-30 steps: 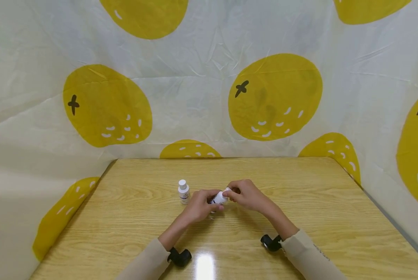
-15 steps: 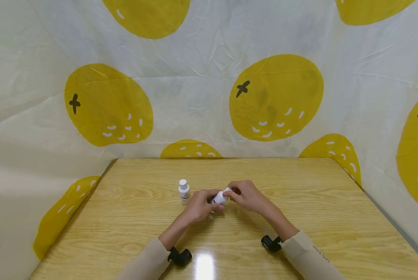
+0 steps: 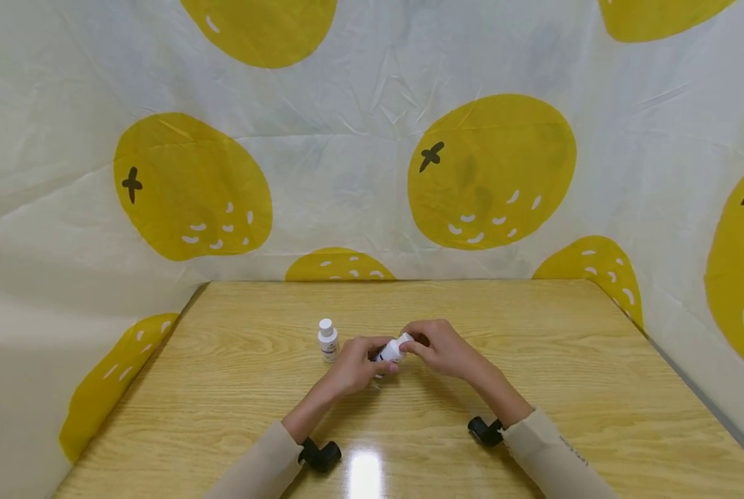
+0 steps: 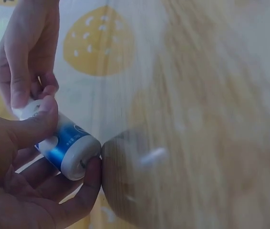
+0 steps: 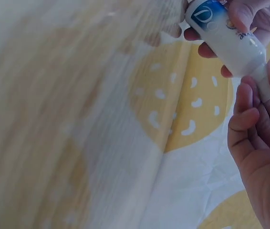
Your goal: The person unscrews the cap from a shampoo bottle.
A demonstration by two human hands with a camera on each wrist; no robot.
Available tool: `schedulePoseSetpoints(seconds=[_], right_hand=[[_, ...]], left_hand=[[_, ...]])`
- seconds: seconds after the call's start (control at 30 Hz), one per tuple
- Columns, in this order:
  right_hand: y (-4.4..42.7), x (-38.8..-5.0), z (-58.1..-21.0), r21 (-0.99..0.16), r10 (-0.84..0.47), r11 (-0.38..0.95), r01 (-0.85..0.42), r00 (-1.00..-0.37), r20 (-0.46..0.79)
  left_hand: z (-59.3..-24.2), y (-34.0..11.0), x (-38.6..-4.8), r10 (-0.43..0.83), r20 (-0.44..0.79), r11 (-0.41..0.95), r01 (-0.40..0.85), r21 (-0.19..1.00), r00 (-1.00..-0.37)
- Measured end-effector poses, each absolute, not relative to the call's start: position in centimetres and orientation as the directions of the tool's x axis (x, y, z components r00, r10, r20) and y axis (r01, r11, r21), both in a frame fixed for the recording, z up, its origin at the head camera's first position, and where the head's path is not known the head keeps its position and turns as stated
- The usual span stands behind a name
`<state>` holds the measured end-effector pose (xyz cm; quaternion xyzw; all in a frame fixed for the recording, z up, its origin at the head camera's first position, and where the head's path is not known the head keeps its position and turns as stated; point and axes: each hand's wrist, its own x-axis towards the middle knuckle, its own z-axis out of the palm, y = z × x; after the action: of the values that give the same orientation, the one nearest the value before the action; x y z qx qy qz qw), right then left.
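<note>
My left hand [image 3: 355, 369] grips a small white bottle [image 3: 389, 353] round its body, tilted with its capped end up toward the right. In the right wrist view the bottle [image 5: 235, 45] shows a blue band near its base and printed lettering. With thumb and fingertips, my right hand [image 3: 437, 348] pinches the white cap [image 3: 404, 339]; the fingers partly cover it. Seen from the left wrist, one fingertip of the left hand touches the bottle's base [image 4: 80, 160]. A second white bottle [image 3: 328, 341] stands upright with its cap on, just left of the left hand.
Both hands work over a wood-grain table [image 3: 253, 388]. Behind it and at its sides hangs a pale cloth [image 3: 341, 187] with large yellow fruit prints. Black wrist cameras, one of them the left camera [image 3: 320, 457], sit at the beige sleeves.
The right hand's fingers have shifted slightly on the cap, so more of it shows now. The left hand and the standing bottle have stayed in place.
</note>
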<state>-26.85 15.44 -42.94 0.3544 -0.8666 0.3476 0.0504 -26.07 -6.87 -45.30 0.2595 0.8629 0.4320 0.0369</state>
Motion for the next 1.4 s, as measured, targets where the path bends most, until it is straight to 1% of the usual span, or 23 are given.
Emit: schedulePoseSetpoints(seconds=[0.23,0.37,0.5,0.67,0.9,1.23,1.4], right_hand=[[15.73,-26.6,-42.54,-0.615,-0.571,0.534,-0.581,-0.784,0.245],[15.75,-26.56,-42.45,-0.63,-0.516,0.569,-0.529,-0.826,0.228],[15.78,-26.66,-42.43,-0.666,-0.468,0.576,-0.475,-0.859,0.208],[15.81,-26.74,-42.46,-0.702,-0.472,0.545,-0.459,-0.86,0.196],[15.89,-26.86,-42.5,-0.723,-0.519,0.496,-0.481,-0.832,0.198],[15.98,-26.52,-42.19,-0.729,-0.533,0.493,-0.476,-0.827,0.18],[15.95,-26.53,-42.0,-0.712,-0.526,0.513,-0.479,-0.831,0.181]], left_hand=[[-45.43,-6.87,-26.25,0.47,0.148,0.514,0.406,0.755,-0.87],[-45.5,-6.99,-26.17,0.45,0.14,0.519,0.385,0.763,-0.882],[-45.51,-7.07,-26.22,0.431,0.139,0.508,0.367,0.779,-0.891],[-45.36,-7.05,-26.18,0.417,0.139,0.515,0.36,0.778,-0.898],[-45.16,-7.13,-26.02,0.433,0.099,0.514,0.336,0.789,-0.896],[-45.0,-7.02,-25.89,0.456,0.083,0.521,0.342,0.782,-0.886],[-44.86,-7.03,-25.81,0.457,0.087,0.51,0.341,0.79,-0.885]])
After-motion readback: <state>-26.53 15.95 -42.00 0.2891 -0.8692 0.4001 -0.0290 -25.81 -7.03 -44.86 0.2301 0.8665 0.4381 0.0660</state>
